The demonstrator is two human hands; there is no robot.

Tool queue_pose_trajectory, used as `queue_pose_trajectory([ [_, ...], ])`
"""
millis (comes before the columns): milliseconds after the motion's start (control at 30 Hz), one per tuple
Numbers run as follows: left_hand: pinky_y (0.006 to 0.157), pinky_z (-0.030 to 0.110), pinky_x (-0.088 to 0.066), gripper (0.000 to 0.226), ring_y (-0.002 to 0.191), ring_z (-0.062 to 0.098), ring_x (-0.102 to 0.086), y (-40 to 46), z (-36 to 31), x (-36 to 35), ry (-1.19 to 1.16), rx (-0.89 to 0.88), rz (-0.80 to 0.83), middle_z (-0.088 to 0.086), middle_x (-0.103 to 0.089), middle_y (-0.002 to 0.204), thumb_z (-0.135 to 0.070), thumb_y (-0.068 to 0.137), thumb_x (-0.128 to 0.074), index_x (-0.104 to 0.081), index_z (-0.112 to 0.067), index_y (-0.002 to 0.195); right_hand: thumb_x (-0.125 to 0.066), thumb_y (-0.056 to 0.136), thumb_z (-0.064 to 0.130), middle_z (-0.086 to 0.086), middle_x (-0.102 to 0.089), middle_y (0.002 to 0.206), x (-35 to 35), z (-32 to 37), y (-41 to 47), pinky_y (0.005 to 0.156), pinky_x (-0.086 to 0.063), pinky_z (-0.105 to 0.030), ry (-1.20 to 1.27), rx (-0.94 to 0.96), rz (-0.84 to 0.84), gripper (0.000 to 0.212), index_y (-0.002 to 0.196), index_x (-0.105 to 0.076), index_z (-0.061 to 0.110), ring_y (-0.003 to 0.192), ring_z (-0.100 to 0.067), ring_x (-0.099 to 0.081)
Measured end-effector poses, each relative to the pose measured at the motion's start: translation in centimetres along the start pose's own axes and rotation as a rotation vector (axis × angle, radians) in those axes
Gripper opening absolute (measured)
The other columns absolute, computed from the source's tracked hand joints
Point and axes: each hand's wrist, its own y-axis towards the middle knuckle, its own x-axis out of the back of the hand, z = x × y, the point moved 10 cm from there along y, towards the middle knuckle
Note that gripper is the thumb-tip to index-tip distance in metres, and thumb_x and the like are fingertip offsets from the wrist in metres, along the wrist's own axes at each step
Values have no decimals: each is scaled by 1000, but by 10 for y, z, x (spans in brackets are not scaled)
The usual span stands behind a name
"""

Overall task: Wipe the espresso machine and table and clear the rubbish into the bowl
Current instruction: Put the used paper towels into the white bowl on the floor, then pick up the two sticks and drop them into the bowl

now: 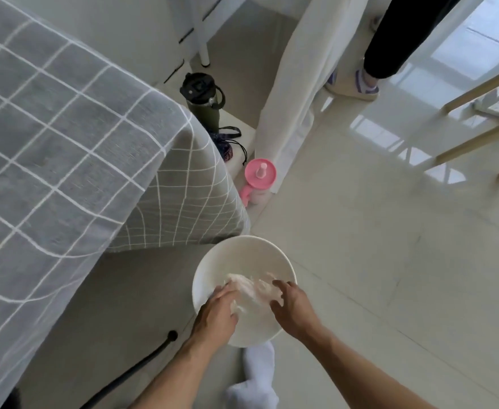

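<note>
Resting low beside the table corner, the white bowl (243, 261) holds crumpled whitish rubbish (252, 290). The left hand (217, 312) curls its fingers on the wad's near edge, while the right hand (291, 305) hovers over it with fingers spread and loose. A grey checked tablecloth (65, 149) hangs just left; a pink cup (260, 172) and a dark green bottle (202, 101) stand beyond

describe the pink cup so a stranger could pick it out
Start at the hanging corner of the grey checked tablecloth and look just right of it, by the white curtain. The round pink lidded cup stands there; the dark green bottle behind it is taller.
</note>
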Motion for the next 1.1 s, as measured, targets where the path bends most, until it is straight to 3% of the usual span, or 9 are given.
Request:
queue_pose_trajectory([
  [133, 122, 29, -25, 68, 155, 18, -22, 1, 15, -7, 11, 45, 24, -13, -28, 166, -2, 90, -55, -47, -31, 151, -61, 88, 23, -10, -53, 145, -8, -4, -3, 97, -50, -37, -65, 19, 45, 62, 148, -45, 14, 120, -32, -59],
  [333, 123, 36, -26, 66, 156, 20, -17, -39, 6, 24, 4, 170, 12, -3, -20, 170, -10, 94, -52, -37, -23, 157, -59, 92, 26, -8, -48, 149, 13, 20, -34, 99, -50, -39, -116, 26, 59, 59, 149, -43, 15, 125, -30, -55],
  [633, 123, 34, -24, 62, 155, 17, -20, -147, -62, 118, -104, 236, -85, -3, -20, 169, -19, 99, -51, -33, -19, 158, -58, 92, 28, -5, -45, 151, 85, 105, -123, 96, -51, -36, -153, 71, 50, 59, 148, -44, 18, 125, -27, -55],
  [933, 122, 30, -17, 61, 156, 14, -16, -275, -129, 234, -151, 154, -215, -3, -19, 170, -18, 103, -48, -27, -20, 160, -60, 92, 30, 0, -45, 151, 150, 204, -225, 102, -45, -29, -148, 131, -5, 58, 147, -47, 19, 128, -20, -55],
  [1100, 124, 32, -16, 61, 156, 11, -13, -342, -140, 272, -154, 109, -284, -7, -14, 170, -23, 105, -48, -24, -25, 161, -61, 90, 31, -1, -46, 151, 167, 258, -276, 105, -44, -33, -158, 182, -24, 58, 146, -48, 22, 128, -22, -54],
])
